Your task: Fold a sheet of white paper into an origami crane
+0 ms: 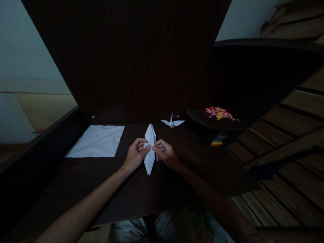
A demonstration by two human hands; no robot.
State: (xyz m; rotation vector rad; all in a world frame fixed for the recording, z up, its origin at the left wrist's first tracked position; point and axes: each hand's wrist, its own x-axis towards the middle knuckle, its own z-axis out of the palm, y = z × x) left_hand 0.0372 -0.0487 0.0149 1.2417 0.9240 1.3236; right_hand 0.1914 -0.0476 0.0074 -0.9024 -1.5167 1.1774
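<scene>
Over the middle of a dark brown wooden worktop (118, 195), held between both hands: a slim white folded-paper diamond (150, 135), layered, with sharp points at far and near ends. Left hand (137, 152) on the left edge, fingers curled and pinching the diamond, thumb laid on the upper face. Right hand (165, 152) on the right edge, likewise gripping, thumb tip close to the other thumb, near the diamond's middle. Hard to tell whether touching the worktop or lifted just above. To the left, lying flat and apart from the hands, a creased white four-sided paper sheet (97, 142). Beyond the right hand, at the worktop's far side, a small white paper crane (172, 124) with wings spread. Farther right, on a dark curved wooden shelf (202, 118), a loose heap of tiny pink, red and yellow pieces (219, 113). Below that shelf, a small dark object with a yellow-orange band (218, 139), too dim to identify.
</scene>
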